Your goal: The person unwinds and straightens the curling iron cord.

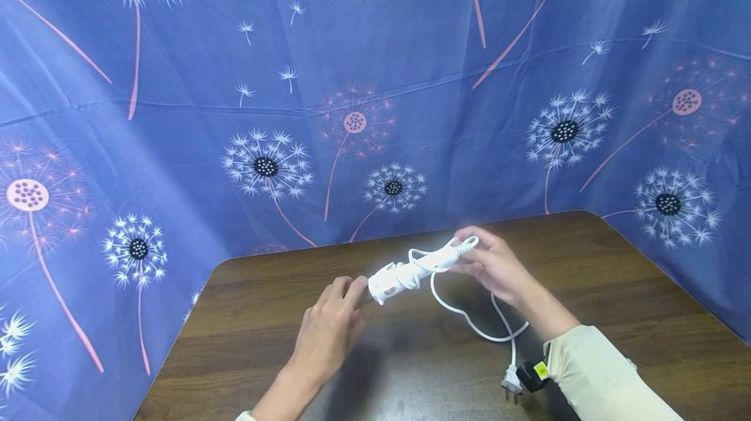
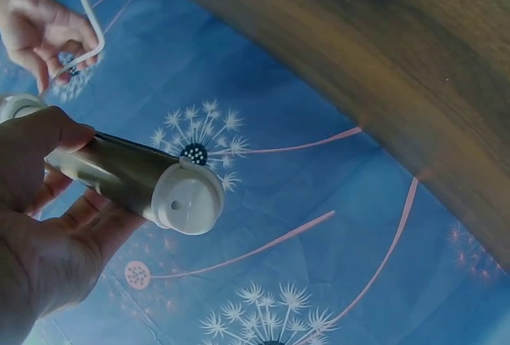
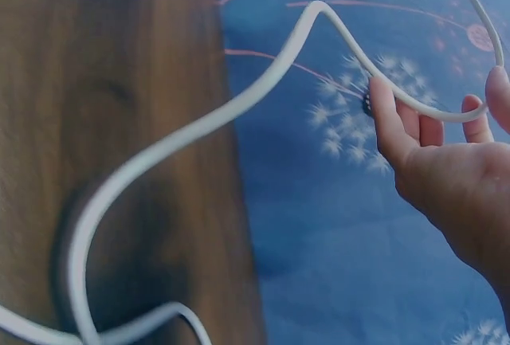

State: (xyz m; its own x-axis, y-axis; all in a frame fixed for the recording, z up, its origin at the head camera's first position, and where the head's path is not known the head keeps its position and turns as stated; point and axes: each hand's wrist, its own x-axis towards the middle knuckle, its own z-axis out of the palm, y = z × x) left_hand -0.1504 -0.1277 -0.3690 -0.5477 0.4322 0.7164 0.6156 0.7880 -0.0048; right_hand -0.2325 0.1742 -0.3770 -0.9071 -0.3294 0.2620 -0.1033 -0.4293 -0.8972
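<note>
A white curling iron (image 1: pixel 431 261) is held aloft over the table, its cord wound around the handle. My left hand (image 1: pixel 328 326) grips its metallic barrel (image 2: pixel 119 171), thumb on one side and fingers on the other, in the left wrist view. The white end cap (image 2: pixel 188 199) sticks out past that hand. At the handle's far end is my right hand (image 1: pixel 499 270), its fingers bent and the white cord (image 3: pixel 434 111) caught between thumb and fingers. From there the loose cord hangs in a loop, down to a two-pin plug (image 1: pixel 512 379) near my right wrist.
A brown wooden table (image 1: pixel 246 343) lies beneath both hands. Behind it hangs a blue curtain (image 1: pixel 411 101) with a dandelion print, reaching down to the table's back edge. On the right wrist sits a small black device (image 1: pixel 530 375) with a yellow mark.
</note>
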